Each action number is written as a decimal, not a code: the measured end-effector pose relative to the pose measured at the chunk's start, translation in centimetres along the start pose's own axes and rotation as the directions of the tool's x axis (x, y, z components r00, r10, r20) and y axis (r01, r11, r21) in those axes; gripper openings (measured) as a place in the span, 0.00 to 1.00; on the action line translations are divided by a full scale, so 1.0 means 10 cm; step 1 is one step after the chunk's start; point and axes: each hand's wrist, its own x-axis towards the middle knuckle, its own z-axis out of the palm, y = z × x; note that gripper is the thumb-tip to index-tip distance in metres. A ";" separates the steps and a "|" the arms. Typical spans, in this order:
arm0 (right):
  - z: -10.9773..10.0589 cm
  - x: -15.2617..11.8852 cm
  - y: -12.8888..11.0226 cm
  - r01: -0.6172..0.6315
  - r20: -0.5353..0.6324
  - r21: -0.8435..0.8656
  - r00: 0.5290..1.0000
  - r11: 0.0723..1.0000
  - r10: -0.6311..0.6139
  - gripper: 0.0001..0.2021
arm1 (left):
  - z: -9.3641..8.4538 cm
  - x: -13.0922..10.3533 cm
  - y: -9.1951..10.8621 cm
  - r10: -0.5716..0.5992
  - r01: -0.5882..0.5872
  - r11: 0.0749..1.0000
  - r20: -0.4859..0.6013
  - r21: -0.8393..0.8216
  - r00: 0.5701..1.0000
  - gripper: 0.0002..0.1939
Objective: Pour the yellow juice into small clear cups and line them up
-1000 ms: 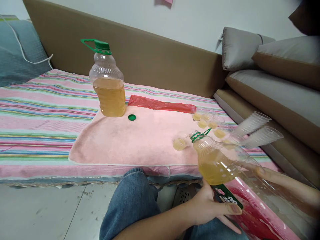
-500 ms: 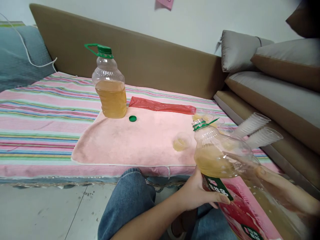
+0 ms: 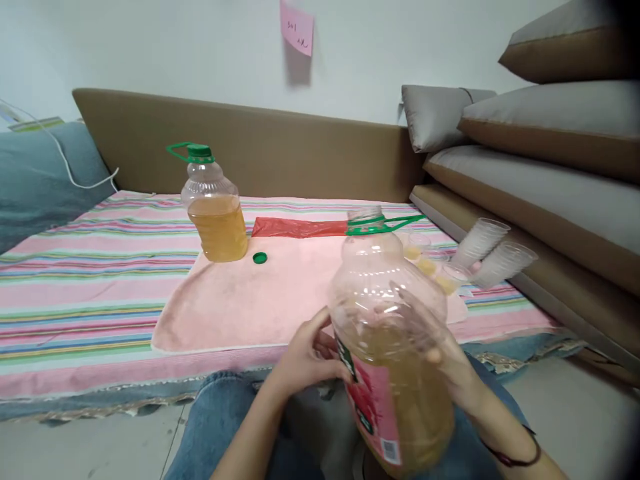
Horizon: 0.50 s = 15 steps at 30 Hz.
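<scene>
A large clear bottle [image 3: 405,407] of pale yellow liquid stands nearly upright above my lap, uncapped, with a green carry ring round its neck. My left hand [image 3: 310,360] grips its left side by the pink-and-red label. From the other side, my right hand [image 3: 447,357] is wrapped round it; part of that hand shows through the clear plastic. A small green cap [image 3: 259,258] lies on the pink cloth [image 3: 220,307]. Behind it stands a second bottle [image 3: 220,230], capped in green and partly filled. Several plastic cups [image 3: 447,283] with a little yellow liquid are right of the bottle neck.
Two stacks of clear cups [image 3: 505,263] lie tilted at the right. A red plastic bag [image 3: 300,228] is along the cloth's back edge. Grey-brown cushions [image 3: 535,180] are piled on the right. A brown backboard [image 3: 300,157] runs along the wall, below a pink note [image 3: 297,28].
The bottle has swung from a tilt toward the cups to nearly upright, moving left with both hands round it. The view has shifted too. The cup formerly beside the bottle mouth is now hidden.
</scene>
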 end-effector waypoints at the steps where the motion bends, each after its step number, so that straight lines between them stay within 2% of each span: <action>1: 0.11 0.07 0.03 0.032 0.003 0.023 0.999 0.999 -0.032 0.42 | -0.08 -0.04 0.02 0.001 -0.001 1.000 -0.065 -0.002 0.998 0.45; 3: 0.32 0.21 0.09 0.114 -0.017 0.036 0.993 0.993 -0.113 0.46 | -0.25 -0.10 0.04 0.054 -0.056 0.998 -0.205 -0.004 0.977 0.41; 6: 0.65 0.42 0.17 0.220 -0.059 0.046 0.974 0.974 -0.217 0.47 | -0.49 -0.19 0.02 0.181 -0.172 0.983 -0.409 0.059 0.895 0.35; 8: 0.88 0.54 0.21 0.270 -0.072 0.075 0.962 0.960 -0.265 0.46 | -0.63 -0.25 0.00 0.241 -0.199 0.971 -0.533 0.135 0.811 0.29; 11: 1.23 0.69 0.28 0.337 -0.088 0.121 0.941 0.934 -0.328 0.47 | -0.79 -0.35 -0.02 0.274 -0.165 0.961 -0.699 0.220 0.661 0.22; 15: 1.62 0.93 0.44 0.442 -0.080 0.141 0.897 0.886 -0.435 0.48 | -0.91 -0.43 0.02 0.280 -0.065 0.956 -0.833 0.285 0.478 0.21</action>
